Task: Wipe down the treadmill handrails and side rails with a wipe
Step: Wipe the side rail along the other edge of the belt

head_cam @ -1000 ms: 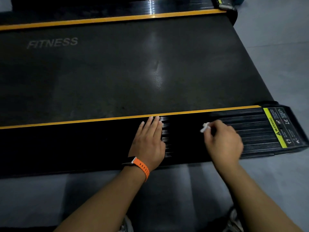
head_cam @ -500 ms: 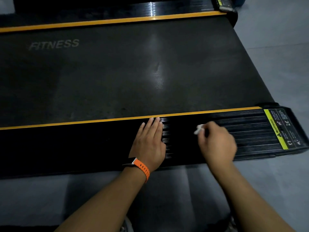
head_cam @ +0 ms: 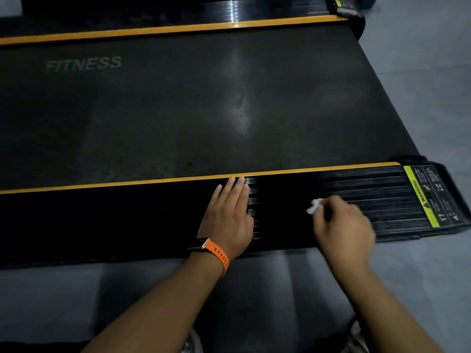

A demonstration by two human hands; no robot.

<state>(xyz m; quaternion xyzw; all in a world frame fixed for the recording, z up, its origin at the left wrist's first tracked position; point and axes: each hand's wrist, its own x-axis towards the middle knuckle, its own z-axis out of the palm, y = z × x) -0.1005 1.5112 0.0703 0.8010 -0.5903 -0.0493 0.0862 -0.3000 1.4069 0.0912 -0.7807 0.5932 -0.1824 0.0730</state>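
- The left hand (head_cam: pixel 229 220) lies flat, fingers released, on the near side rail (head_cam: pixel 127 220) (an orange watch strap (head_cam: pixel 218 253) at the wrist).
- The right hand (head_cam: pixel 341 225), blurred, seems clenched around a small white wipe (head_cam: pixel 314 206) pressed to the same rail, near the warning label (head_cam: pixel 423 196).

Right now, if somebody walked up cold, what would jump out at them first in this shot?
Probably the two bare hands on the near side rail: the left hand lies flat, with an orange watch strap at its wrist, and the right hand pinches a small white wipe. Next, the orange stripe edging the dark belt, and the yellow warning label at the rail's right end.
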